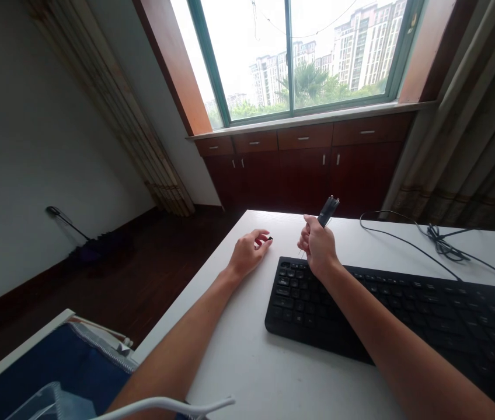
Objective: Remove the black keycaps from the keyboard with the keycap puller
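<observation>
My left hand (247, 252) rests over the white table (239, 350) near its left edge. Its thumb and fingertips pinch a small black piece (270, 238), too small to name surely. My right hand (317, 242) is a fist above the upper left corner of a black keyboard (317, 335). From the top of that fist sticks a dark, narrow bundle of stick-like pieces (328, 210) with light tips, tilted to the right. Thin wire-like strands show beneath the fist. My right forearm crosses over the keyboard and hides part of its keys.
A black cable (444, 245) lies coiled behind the keyboard. Wooden cabinets (300, 169) stand under the window beyond the table. At lower left are dark blue fabric (55, 373) and a white curved rod (164, 402). A dark long-handled object (70, 221) leans by the wall.
</observation>
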Demonstrator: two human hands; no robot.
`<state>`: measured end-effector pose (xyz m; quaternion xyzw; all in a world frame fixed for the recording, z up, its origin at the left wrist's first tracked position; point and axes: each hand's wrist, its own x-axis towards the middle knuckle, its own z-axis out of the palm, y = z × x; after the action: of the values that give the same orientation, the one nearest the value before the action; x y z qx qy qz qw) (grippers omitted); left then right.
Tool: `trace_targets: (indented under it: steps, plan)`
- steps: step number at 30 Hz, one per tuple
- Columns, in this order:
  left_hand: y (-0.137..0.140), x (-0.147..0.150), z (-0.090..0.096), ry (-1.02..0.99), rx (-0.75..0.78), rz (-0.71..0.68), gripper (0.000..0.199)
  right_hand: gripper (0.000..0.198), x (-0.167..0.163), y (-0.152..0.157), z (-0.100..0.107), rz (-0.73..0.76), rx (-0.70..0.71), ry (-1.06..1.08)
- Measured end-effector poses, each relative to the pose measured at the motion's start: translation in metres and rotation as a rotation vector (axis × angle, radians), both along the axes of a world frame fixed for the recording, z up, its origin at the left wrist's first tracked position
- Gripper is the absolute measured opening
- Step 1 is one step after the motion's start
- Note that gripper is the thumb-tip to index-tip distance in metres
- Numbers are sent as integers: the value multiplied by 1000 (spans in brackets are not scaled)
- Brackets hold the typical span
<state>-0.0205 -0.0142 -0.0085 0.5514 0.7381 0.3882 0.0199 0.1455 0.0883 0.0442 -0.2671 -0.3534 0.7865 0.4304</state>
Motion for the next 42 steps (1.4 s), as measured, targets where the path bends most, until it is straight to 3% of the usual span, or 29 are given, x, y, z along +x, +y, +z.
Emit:
trace_targets:
  steps: [5,12,18,22,29,36,42]
  plan:
    - [1,2,-2,77,-20,-11,23,39,-1,-1,-1,62,27,-27]
    - [1,6,-2,88,-32,-42,31,39,-1,-7,-5,227,155,25]
    - [3,6,-5,40,-11,9,24,37,-2,-10,-8,341,278,19]
    - [4,9,-4,6,2,26,22,37,-2,-9,-7,321,261,-5]
    - [3,14,-1,-32,1,-35,24,35,0,-6,-1,268,114,54]
    - [-1,30,9,-46,-61,-27,33,36,-3,-11,-8,270,266,108]
    - [-7,48,15,-8,-177,-82,23,52,0,-19,0,304,122,88]
